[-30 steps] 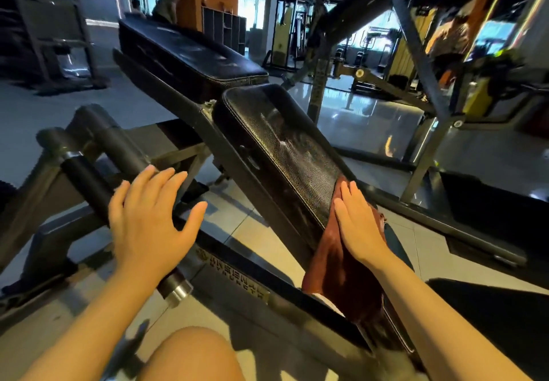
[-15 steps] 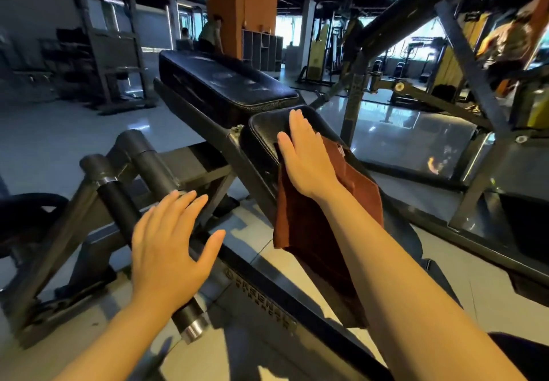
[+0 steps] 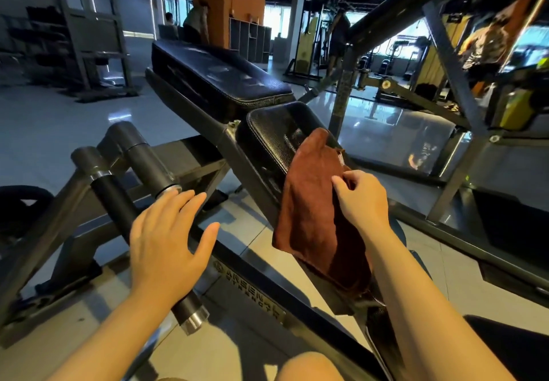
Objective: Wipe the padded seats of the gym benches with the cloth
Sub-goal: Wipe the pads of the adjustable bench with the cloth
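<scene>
**Cloth drawn back down the sloped seat pad**

Since half a second ago, the right hand (image 3: 361, 199) has slid from the top edge of the seat pad (image 3: 276, 140) down to its lower half, dragging the cloth (image 3: 312, 211) with it; its fingers, flat on the cloth then, now curl and pinch a fold of it. About the left hand (image 3: 166, 241) little has changed: it lies spread, fingers straight and apart, on the black roller bar (image 3: 118, 202) to the left of the seat pad, gripping nothing.

Relative to the seat pad, the cloth covers the lower right part of the surface and hangs over the near left edge; its top corner reaches roughly midway up the pad. The upper half of the pad is bare, and its grain shows. Beyond the pad's top edge lies the long back pad (image 3: 219, 80), which carries pale smears.

Judged from this view, the stroke in hand is a downward pull along the slope. To do it well, the pinched fold should be flattened again, so that the palm presses a broad face of cloth against the leather rather than trailing a bunched edge. Strokes should overlap from the pad's left seam to its right side, which the cloth partly hides here. The loose hanging end is best gathered under the hand, lest it catch the frame below the pad.
</scene>
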`<state>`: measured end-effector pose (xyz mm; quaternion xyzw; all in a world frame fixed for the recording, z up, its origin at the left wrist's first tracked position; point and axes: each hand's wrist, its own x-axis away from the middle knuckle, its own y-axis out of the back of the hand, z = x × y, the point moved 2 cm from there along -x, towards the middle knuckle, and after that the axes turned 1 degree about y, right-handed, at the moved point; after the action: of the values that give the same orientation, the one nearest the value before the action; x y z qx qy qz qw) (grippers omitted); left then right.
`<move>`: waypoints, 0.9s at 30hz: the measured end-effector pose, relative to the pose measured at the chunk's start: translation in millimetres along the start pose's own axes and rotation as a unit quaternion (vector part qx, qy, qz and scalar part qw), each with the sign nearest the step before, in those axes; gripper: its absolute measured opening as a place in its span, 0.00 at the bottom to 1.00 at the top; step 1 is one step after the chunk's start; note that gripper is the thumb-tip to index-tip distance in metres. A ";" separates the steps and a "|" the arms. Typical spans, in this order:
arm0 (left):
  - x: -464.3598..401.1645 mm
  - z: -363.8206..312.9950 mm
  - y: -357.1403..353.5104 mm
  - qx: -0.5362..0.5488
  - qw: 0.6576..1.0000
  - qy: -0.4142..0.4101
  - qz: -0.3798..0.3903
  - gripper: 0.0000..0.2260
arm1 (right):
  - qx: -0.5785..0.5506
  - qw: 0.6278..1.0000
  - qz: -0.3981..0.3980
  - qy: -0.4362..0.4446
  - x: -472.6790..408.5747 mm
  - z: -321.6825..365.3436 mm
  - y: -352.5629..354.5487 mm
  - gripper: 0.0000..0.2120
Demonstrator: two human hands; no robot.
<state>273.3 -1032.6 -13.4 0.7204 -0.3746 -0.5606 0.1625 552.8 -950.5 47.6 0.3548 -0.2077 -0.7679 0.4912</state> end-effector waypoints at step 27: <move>9.6 -8.5 -7.2 -0.051 0.998 0.027 0.005 0.22 | 0.095 0.973 0.112 0.180 -72.5 63.8 -45.9 0.29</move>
<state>284.6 -1036.3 -22.0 0.7241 -0.3441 -0.5588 0.2120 496.3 -867.2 83.9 0.5065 -0.2264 -0.6084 0.5675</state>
